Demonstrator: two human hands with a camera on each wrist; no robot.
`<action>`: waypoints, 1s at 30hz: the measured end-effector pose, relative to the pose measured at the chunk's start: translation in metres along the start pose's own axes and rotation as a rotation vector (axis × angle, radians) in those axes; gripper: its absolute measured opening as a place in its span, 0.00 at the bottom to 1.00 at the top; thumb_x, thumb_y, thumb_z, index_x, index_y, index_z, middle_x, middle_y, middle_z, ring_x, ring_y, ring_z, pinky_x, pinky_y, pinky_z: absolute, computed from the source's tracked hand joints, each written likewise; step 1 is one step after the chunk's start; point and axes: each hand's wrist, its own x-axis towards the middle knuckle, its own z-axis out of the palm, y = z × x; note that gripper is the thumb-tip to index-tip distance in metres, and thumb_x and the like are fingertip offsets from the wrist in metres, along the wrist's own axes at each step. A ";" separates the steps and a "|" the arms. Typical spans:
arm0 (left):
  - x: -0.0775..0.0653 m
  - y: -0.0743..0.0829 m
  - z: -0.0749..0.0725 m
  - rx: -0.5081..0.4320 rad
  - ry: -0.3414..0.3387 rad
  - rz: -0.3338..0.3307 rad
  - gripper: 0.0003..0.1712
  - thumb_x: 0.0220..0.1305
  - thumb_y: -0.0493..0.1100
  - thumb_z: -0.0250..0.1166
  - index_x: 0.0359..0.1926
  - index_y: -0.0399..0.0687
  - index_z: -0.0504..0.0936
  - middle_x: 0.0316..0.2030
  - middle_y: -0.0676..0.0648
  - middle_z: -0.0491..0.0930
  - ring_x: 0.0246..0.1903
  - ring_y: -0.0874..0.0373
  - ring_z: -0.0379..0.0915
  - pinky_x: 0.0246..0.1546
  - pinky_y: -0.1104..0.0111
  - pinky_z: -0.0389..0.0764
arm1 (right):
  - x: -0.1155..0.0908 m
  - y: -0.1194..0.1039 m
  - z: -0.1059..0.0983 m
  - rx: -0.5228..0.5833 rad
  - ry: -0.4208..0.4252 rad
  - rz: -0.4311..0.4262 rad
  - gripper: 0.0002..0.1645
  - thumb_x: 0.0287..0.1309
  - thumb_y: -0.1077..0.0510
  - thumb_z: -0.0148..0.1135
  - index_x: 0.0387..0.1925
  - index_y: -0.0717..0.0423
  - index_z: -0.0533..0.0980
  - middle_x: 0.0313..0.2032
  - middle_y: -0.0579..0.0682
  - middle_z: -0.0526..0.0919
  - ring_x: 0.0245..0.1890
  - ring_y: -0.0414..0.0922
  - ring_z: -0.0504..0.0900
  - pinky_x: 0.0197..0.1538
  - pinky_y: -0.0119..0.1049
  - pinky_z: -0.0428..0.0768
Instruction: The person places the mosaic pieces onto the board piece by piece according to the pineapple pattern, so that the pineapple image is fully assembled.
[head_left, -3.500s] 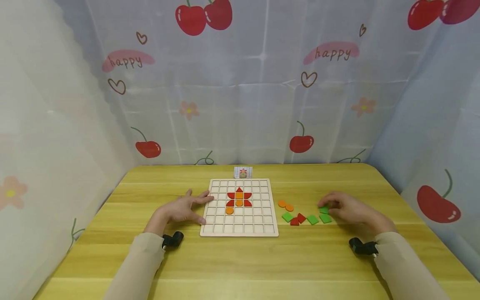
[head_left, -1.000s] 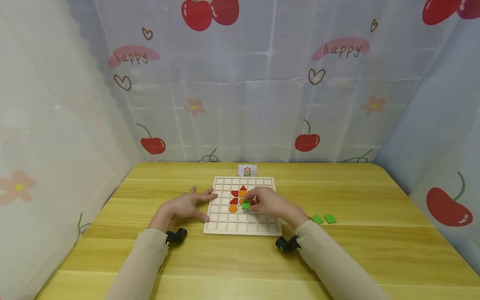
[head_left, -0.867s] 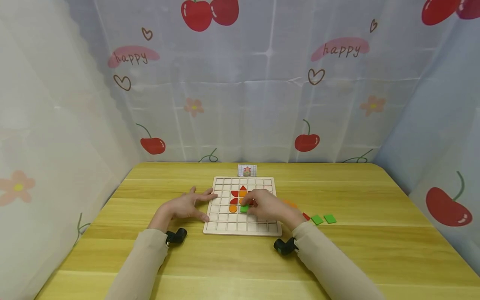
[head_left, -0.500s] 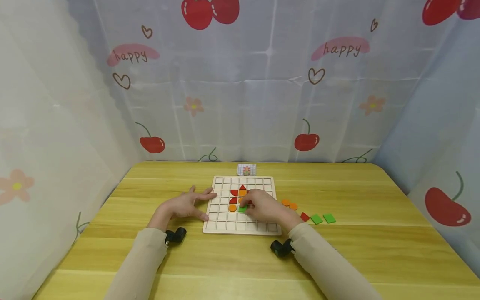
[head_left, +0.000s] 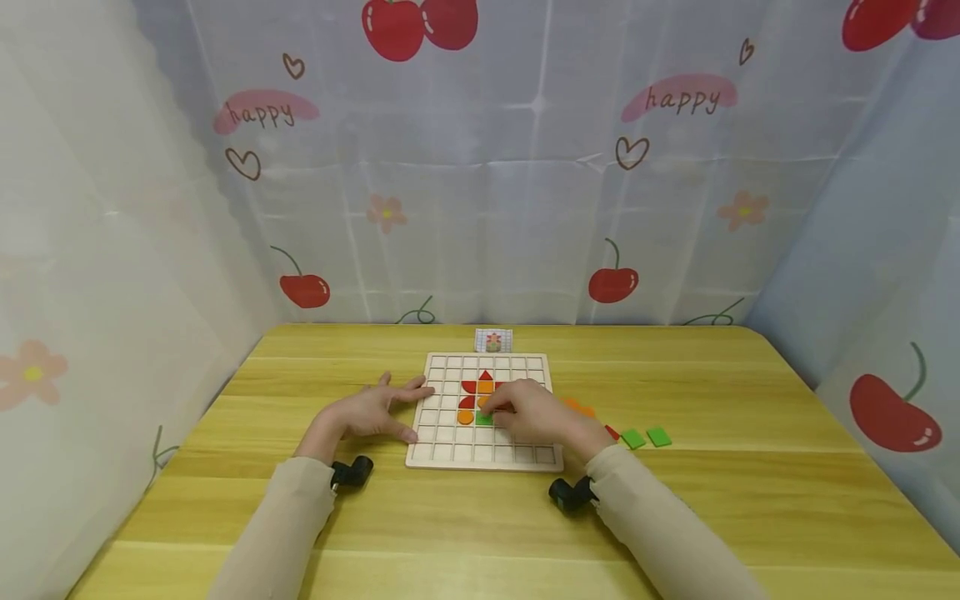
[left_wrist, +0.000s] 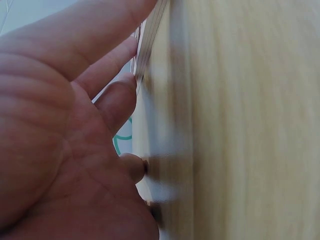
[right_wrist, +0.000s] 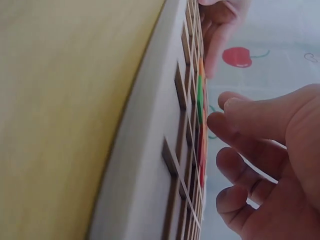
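A pale wooden grid board [head_left: 446,452] lies on the table, with red and orange pieces in its middle cells. Beside an orange disc [head_left: 466,417], a green square tile [head_left: 483,419] sits in a cell. My right hand [head_left: 534,412] is over the board, fingertips right at the green tile and covering part of the pattern. In the right wrist view the thumb and fingers [right_wrist: 245,117] are loosely bent with nothing between them; whether a fingertip touches the tile, I cannot tell. My left hand [head_left: 369,411] spreads at the board's left edge, fingers extended and touching it.
Right of the board lie two green tiles [head_left: 633,438], a partly hidden red piece [head_left: 612,432] and partly hidden orange pieces [head_left: 581,408]. A small printed pattern card [head_left: 493,340] lies behind the board. Patterned curtains surround the table [head_left: 420,533].
From the loose pieces on the right, my right hand has brought a green tile to the board; it now lies in a cell, the fingers off their grip. My left hand keeps its place.
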 end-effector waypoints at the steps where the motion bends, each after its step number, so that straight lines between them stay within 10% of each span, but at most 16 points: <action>1: 0.000 0.000 0.000 0.003 0.000 0.001 0.50 0.57 0.56 0.77 0.78 0.68 0.65 0.83 0.59 0.46 0.80 0.34 0.14 0.69 0.24 0.28 | -0.002 0.001 -0.003 0.003 0.004 0.001 0.12 0.67 0.64 0.64 0.46 0.52 0.89 0.48 0.47 0.89 0.50 0.45 0.84 0.57 0.44 0.81; 30: 0.001 -0.001 0.000 0.030 -0.006 -0.002 0.49 0.57 0.56 0.76 0.78 0.69 0.64 0.83 0.60 0.45 0.80 0.35 0.14 0.70 0.25 0.28 | -0.079 0.077 -0.054 0.063 0.015 0.134 0.11 0.67 0.67 0.63 0.46 0.57 0.86 0.44 0.50 0.88 0.36 0.40 0.78 0.39 0.32 0.79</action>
